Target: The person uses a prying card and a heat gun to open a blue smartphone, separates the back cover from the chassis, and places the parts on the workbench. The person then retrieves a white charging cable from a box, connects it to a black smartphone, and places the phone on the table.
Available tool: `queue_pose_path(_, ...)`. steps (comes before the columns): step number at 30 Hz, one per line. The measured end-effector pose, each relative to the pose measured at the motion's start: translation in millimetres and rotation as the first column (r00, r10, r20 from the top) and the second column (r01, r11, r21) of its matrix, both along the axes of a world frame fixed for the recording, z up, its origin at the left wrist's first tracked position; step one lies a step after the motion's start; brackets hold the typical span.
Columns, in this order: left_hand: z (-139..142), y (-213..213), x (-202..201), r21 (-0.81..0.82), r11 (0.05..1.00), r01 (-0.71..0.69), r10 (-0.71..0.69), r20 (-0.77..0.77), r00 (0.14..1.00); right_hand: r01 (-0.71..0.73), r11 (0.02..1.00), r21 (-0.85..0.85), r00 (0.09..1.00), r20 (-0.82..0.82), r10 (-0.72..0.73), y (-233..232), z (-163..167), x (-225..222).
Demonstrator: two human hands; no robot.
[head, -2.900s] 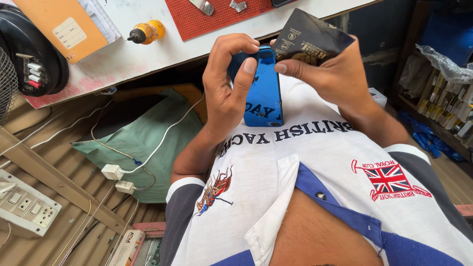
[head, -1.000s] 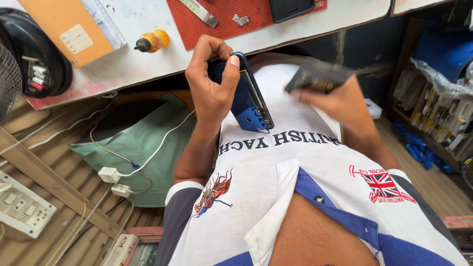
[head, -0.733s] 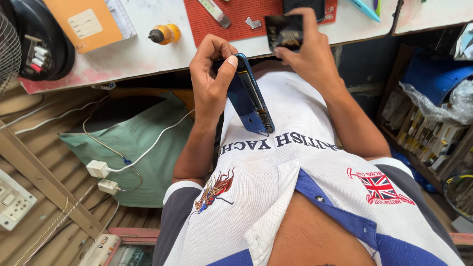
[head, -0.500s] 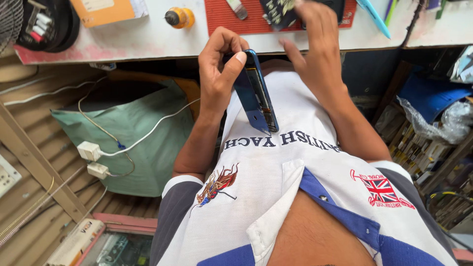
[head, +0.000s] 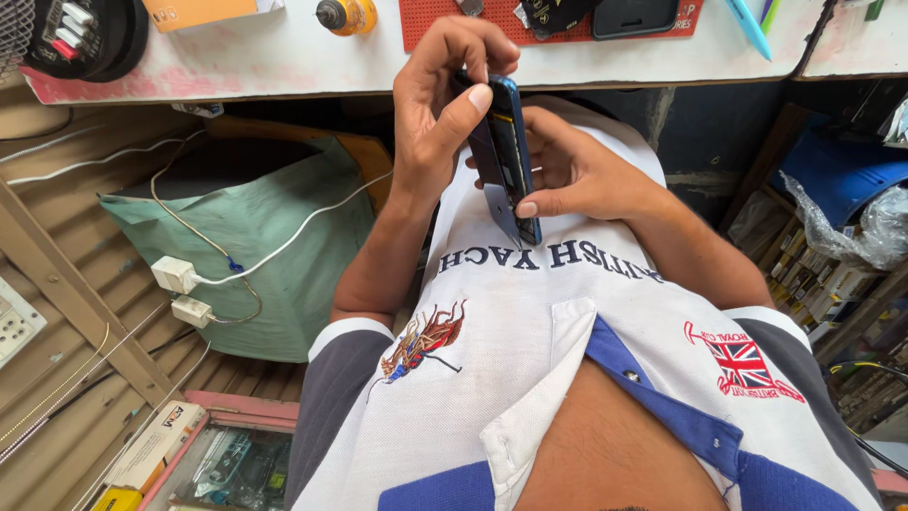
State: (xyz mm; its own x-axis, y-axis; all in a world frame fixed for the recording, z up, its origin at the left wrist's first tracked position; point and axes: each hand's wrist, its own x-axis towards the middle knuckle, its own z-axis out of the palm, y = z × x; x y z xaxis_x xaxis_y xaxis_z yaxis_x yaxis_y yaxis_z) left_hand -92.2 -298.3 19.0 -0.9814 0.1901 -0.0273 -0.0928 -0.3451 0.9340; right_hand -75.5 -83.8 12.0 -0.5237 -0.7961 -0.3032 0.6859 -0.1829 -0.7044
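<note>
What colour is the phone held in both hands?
Blue phone, clearest in the head view.

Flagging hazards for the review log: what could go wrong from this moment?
The phone is held on edge off the bench, over the lap, by fingertips of the left hand and right hand; a slip could drop it. Its back looks partly lifted, so prying might crack it.

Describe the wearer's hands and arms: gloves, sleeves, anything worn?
Both hands are bare: the left hand and right hand show no gloves, rings or watch. Forearms are uncovered. Short dark grey sleeves with white cuffs belong to a white polo shirt with a blue-lined collar.
</note>
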Motion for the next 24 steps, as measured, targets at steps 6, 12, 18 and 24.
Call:
queue_pose_path(6,1.2,2.0,-4.9,-0.034,0.999,-0.014,0.015,0.025,1.000,0.082,0.997,0.011,0.996,-0.041,-0.081,0.9,-5.6,-0.2)
queue_pose_path(12,14.3,10.5,-1.1,-0.279,0.957,-0.084,0.058,-0.101,0.993,0.213,0.974,0.073,0.969,-0.143,-0.201,7.5,-15.4,-7.2)
queue_pose_path(18,10.1,4.7,0.9,-0.199,0.980,0.017,-0.014,0.018,1.000,0.257,0.961,0.101,0.950,-0.208,-0.233,13.0,-17.7,-11.3)
queue_pose_path(24,2.4,1.9,-1.3,-0.106,0.994,0.022,-0.017,0.047,0.999,0.261,0.963,0.072,0.956,-0.159,-0.248,16.2,-19.1,-12.6)
